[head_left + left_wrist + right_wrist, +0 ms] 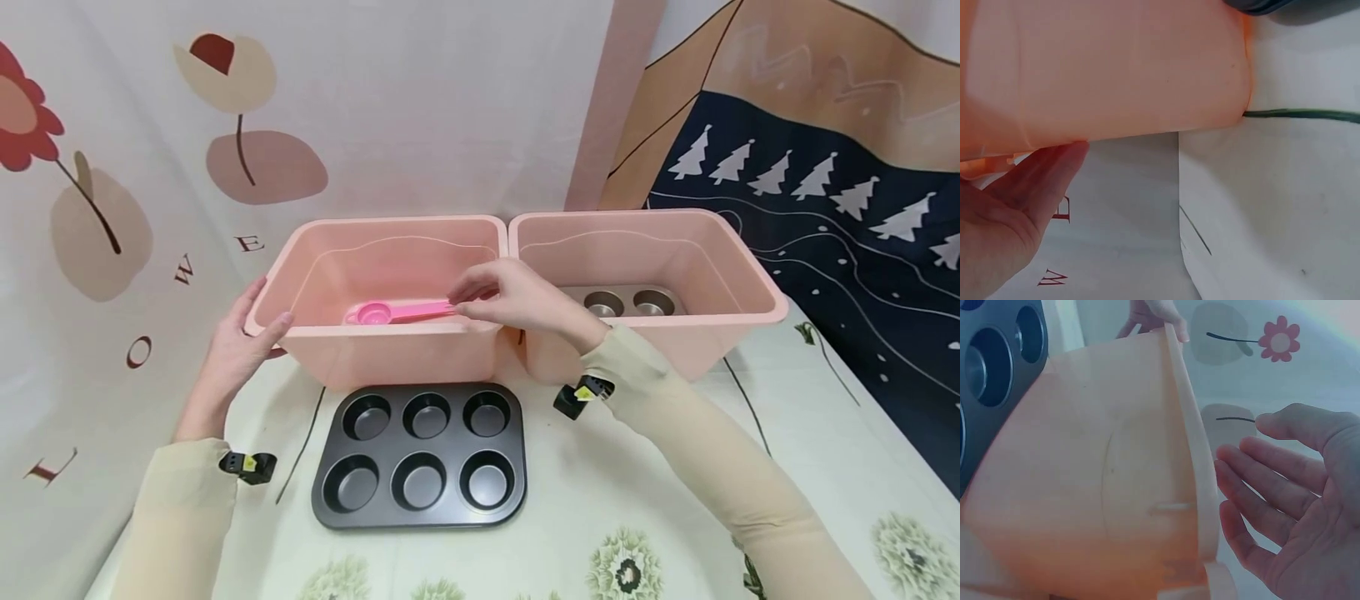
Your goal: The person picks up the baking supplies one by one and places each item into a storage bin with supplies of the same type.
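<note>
Inside the left pink bin [390, 358] lies a pink measuring spoon [373, 314], perhaps several stacked together. My right hand [517, 296] reaches over this bin, its fingertips by the end of the spoon's handle in the head view. In the right wrist view the right hand [1291, 494] has loosely bent fingers, the thumb apart, and nothing visible between them. My left hand [232, 354] holds the bin's left front corner at the rim. A dark muffin tin [456, 432] with several cups lies on the table in front of the left bin.
A second pink bin [720, 321] stands close against the right side of the first. Inside it sits a brownish muffin tin [619, 293], partly hidden by the bin's front wall. A patterned cloth [585, 492] covers the table, and printed curtains [420, 108] hang behind.
</note>
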Motion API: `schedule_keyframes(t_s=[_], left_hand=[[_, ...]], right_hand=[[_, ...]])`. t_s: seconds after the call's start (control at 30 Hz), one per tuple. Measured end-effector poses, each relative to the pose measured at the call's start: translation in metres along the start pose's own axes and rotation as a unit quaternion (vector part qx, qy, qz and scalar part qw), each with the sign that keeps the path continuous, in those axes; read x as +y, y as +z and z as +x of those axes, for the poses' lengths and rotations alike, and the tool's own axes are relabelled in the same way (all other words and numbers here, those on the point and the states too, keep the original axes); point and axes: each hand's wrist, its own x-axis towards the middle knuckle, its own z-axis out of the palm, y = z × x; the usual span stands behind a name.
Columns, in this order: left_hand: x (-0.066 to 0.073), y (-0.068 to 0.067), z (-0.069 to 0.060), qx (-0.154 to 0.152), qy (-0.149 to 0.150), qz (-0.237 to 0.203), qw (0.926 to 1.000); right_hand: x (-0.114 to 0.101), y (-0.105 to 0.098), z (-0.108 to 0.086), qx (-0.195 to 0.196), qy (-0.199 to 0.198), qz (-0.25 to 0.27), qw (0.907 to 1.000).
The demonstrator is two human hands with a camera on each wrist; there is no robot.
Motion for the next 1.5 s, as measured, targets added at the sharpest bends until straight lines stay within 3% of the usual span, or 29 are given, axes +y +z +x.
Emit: schedule_keyframes(t_s=[0.4, 0.57, 0.83, 1.07, 1.17, 1.5], left_hand=[[-0.001, 0.006, -0.005, 0.040, -0.013, 0.022, 0.9989], [-0.002, 0.009, -0.006, 0.033, -0.004, 0.025, 0.9991], [-0.007, 0.008, -0.015, 0.031, 0.029, 0.032, 0.9986], [-0.009, 0.006, -0.024, 0.036, 0.020, 0.064, 0.9971], [-0.013, 0.004, -0.028, 0.028, 0.015, 0.058, 0.9978], [-0.027, 0.004, -0.041, 0.022, 0.038, 0.073, 0.9963]], right_hand=[[0.002, -0.018, -0.038, 0.052, 0.005, -0.033, 0.9981], [0.006, -0.025, -0.057, 0.081, 0.021, -0.053, 0.9951], [0.014, -0.035, -0.078, 0.112, 0.009, -0.083, 0.9902], [0.021, -0.047, -0.098, 0.139, 0.041, -0.104, 0.9839], [0.023, -0.053, -0.107, 0.147, 0.050, -0.122, 0.9804], [0.035, -0.075, -0.139, 0.164, 0.073, -0.141, 0.9736]])
